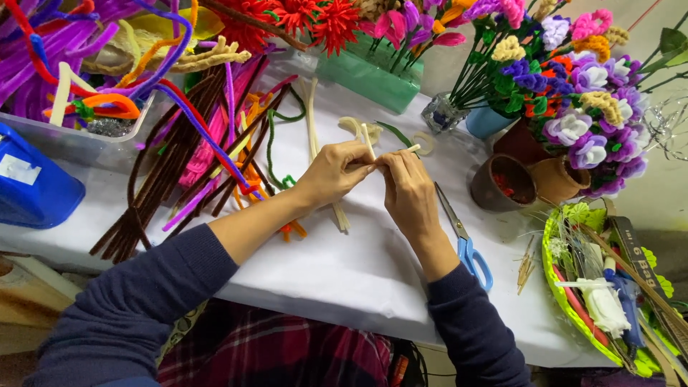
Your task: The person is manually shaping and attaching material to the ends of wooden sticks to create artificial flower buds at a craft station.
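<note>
Both hands meet over the middle of a white table (344,265). My left hand (333,172) pinches a cream pipe cleaner (368,140) that sticks up past the fingers. My right hand (408,190) grips the same cream pipe cleaner from the right, fingertips touching the left hand's. A short cream end pokes out above my right hand. More cream pipe cleaners (313,122) lie flat on the table under and behind my left hand.
Scissors with blue handles (466,244) lie just right of my right wrist. A spread of brown, pink and purple pipe cleaners (193,165) lies at left, near a blue tub (32,190). Pipe-cleaner flowers (566,86), brown pots (505,183) and a green basket (573,315) stand at right.
</note>
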